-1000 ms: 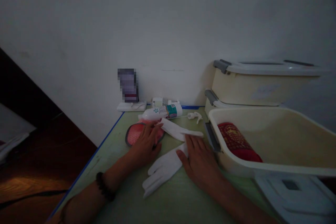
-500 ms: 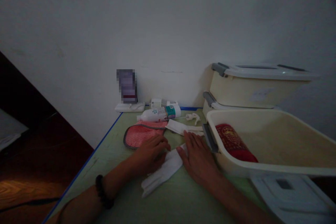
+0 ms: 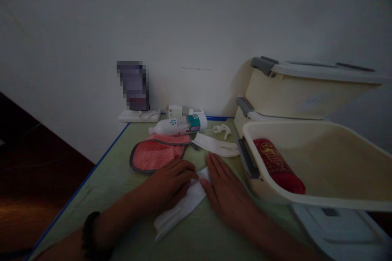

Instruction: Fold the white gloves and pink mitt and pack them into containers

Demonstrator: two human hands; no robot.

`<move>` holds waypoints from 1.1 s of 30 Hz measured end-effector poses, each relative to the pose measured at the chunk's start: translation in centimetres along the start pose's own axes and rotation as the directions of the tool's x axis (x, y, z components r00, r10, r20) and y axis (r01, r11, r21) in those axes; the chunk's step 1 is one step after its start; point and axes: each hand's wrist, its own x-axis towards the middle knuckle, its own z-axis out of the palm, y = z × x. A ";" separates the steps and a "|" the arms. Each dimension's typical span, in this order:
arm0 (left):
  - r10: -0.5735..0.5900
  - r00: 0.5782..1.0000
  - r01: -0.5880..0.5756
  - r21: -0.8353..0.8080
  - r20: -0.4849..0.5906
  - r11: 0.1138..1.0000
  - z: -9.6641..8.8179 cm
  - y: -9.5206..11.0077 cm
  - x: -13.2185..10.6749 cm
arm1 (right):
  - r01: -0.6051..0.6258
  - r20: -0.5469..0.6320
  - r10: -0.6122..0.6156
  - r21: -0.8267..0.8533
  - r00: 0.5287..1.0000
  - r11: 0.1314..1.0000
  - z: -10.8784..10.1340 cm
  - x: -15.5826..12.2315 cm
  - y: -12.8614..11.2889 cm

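A folded white cloth (image 3: 183, 210) lies slantwise on the green tabletop, its near end slightly creased. My left hand (image 3: 170, 181) rests over its left side, the fingers curled down and gripping at its upper edge; the thumb is partly hidden. My right hand (image 3: 228, 193) lies flat along the cloth's right end, with fingers stretched out and the thumb pointing toward the left fingertips. Just beyond my hands is a second folded white strip (image 3: 216, 145). To the left, a pink cloth with a dark checked border (image 3: 156, 154) is partly covered by my left hand.
Behind the cloths lie a white bottle with a green label (image 3: 180, 124) and a trigger spray head (image 3: 222, 130). A phone on a stand (image 3: 136, 89) is at back left. Right stands an open cream bin (image 3: 309, 197) holding a red rolled item (image 3: 277, 167); lidded bins (image 3: 309, 98) are behind.
Both hands stay on the white cloth; the left fingers have come closer to the right thumb. The whole view has shifted slightly, with the phone and pink cloth now further left.
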 end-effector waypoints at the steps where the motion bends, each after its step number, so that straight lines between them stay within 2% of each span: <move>1: -0.005 1.000 0.005 -0.004 0.004 1.000 0.0 0.0 0.0 | -0.002 0.006 0.002 0.000 1.000 1.000 0.1 -0.1 0.1; 16: -0.060 0.993 0.056 0.046 0.097 0.997 0.6 0.0 0.2 | -0.024 0.014 0.023 0.023 1.000 0.999 0.0 -1.0 0.6; 23: -0.061 0.996 0.058 0.046 0.072 0.997 0.5 0.2 -0.1 | -0.009 0.010 0.009 -0.021 1.000 1.000 0.3 -1.2 1.1; 30: -0.057 0.998 0.058 0.094 -0.012 0.994 0.8 1.0 -0.2 | 0.012 0.026 -0.012 -0.014 1.000 1.000 0.4 -1.2 1.2; 33: -0.084 0.996 0.084 0.098 -0.002 0.992 1.1 1.2 -0.2 | -0.028 0.042 0.028 -0.004 0.999 1.000 0.5 -1.1 1.0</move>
